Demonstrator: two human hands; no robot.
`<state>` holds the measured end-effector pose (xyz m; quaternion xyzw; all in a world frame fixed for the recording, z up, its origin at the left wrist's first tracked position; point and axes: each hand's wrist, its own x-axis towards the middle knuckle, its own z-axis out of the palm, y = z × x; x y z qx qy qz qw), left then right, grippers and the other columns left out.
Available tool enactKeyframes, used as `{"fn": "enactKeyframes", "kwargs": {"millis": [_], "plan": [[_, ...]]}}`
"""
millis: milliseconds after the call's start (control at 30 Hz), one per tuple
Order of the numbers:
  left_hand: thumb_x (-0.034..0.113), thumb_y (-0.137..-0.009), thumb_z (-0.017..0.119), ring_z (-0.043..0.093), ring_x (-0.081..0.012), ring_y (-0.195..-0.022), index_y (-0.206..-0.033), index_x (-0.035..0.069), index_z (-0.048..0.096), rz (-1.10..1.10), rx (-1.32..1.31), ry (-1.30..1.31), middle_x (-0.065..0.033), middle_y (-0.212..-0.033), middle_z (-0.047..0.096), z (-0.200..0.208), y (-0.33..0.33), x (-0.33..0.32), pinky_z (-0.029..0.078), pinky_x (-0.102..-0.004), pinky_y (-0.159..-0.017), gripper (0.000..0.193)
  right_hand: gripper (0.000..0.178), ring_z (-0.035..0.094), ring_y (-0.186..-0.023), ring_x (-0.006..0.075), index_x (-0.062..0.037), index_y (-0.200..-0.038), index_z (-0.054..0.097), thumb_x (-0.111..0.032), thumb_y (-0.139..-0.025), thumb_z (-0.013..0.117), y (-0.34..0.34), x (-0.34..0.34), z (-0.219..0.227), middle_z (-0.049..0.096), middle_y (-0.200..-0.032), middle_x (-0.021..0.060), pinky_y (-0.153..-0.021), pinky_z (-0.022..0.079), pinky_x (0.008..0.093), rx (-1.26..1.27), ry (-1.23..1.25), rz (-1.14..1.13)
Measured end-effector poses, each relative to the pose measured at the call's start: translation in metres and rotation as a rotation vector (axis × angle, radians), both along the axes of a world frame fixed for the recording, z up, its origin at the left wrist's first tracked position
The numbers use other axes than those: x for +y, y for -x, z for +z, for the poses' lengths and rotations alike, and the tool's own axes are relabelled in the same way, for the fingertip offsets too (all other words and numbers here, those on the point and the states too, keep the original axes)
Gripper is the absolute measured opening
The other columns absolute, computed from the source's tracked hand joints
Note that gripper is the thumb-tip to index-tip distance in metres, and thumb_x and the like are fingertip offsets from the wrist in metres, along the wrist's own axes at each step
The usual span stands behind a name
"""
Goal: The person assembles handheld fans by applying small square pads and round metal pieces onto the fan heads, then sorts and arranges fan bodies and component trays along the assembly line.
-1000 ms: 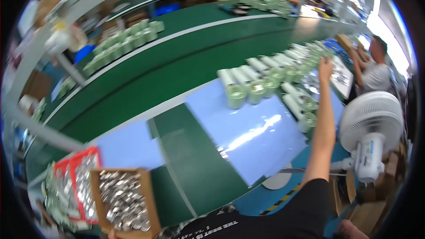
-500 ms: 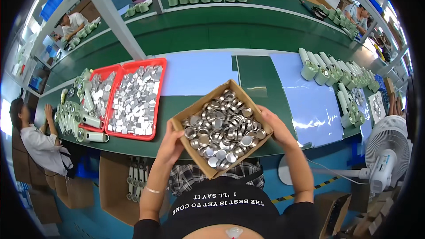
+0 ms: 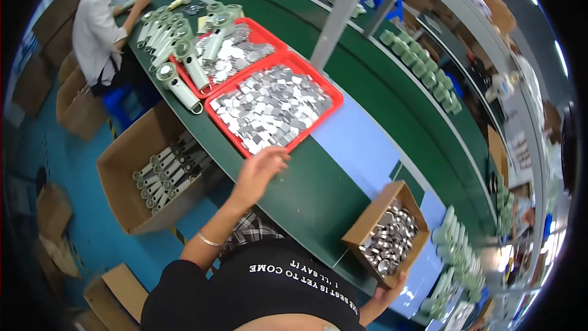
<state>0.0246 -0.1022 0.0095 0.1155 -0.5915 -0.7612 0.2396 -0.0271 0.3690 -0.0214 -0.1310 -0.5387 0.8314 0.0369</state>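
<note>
A cardboard box [image 3: 365,227] full of round silver metal caps [image 3: 387,240] is at my right, tilted over the green bench. My right hand [image 3: 388,293] grips its near lower corner; part of that hand is hidden by the box. My left hand [image 3: 260,175] is off the box, beside the near edge of a red tray [image 3: 334,103] heaped with small flat silver pieces [image 3: 269,107]. Its fingers are loosely bent and apart, with nothing visible in them. I cannot tell whether they touch the tray rim.
Pale green handheld fans [image 3: 177,89] lie around a second red tray [image 3: 278,44] at the far left, near a seated person [image 3: 98,37]. A large carton [image 3: 125,165] of fans stands below the bench. More green fan bodies [image 3: 454,248] line the right side. A grey post [image 3: 335,18] rises behind the trays.
The view has turned left. My left hand has let go of the cardboard box and moved to the red tray. The box has shifted right, held by my right hand.
</note>
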Motion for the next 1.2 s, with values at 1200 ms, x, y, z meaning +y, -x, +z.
{"fn": "enactKeyframes", "kwargs": {"millis": [1200], "plan": [[0.011,-0.078,0.071,0.049,-0.0435,-0.105,-0.116,-0.008,0.05,0.854,-0.664,1.177,-0.0279,-0.113,0.051,0.019,0.124,-0.306,0.044,-0.0479,-0.092,0.048,0.039,0.056,-0.115,0.0361,0.0074,-0.124,0.054,-0.003,-0.087,0.058,0.107,-0.324,0.069,0.059,-0.123,0.0218,-0.101,0.041,0.041,0.78,-1.175,0.447]]}}
